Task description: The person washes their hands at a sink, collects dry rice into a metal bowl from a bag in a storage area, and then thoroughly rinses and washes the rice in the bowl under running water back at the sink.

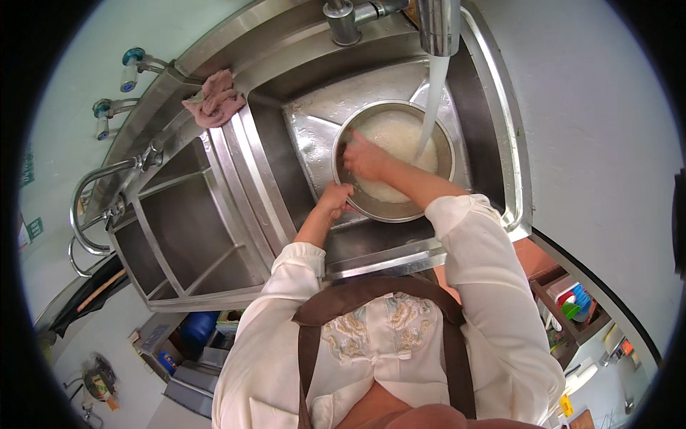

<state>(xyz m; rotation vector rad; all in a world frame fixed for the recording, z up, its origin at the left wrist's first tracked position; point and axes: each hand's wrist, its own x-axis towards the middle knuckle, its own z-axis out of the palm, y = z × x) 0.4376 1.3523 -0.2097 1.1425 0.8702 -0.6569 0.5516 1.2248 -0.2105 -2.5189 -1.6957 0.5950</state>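
Observation:
A round metal basin (395, 214) stands in the right-hand stainless steel sink (353, 244), holding pale grains that look like rice (394, 131) under cloudy water. From the faucet spout (439, 32) a stream of water (435, 91) runs into the basin. My left hand (337, 199) grips the basin's lower left rim. Inside the basin, near its left wall, is my right hand (365, 156), slightly blurred with its fingers bent; whether it holds any grains cannot be told.
A pink cloth (216, 100) lies on the ledge between this sink and another steel sink (187, 225) at the left. A curved faucet (80, 201) reaches over that sink's far left side. Two wall valves (128, 75) are at the upper left.

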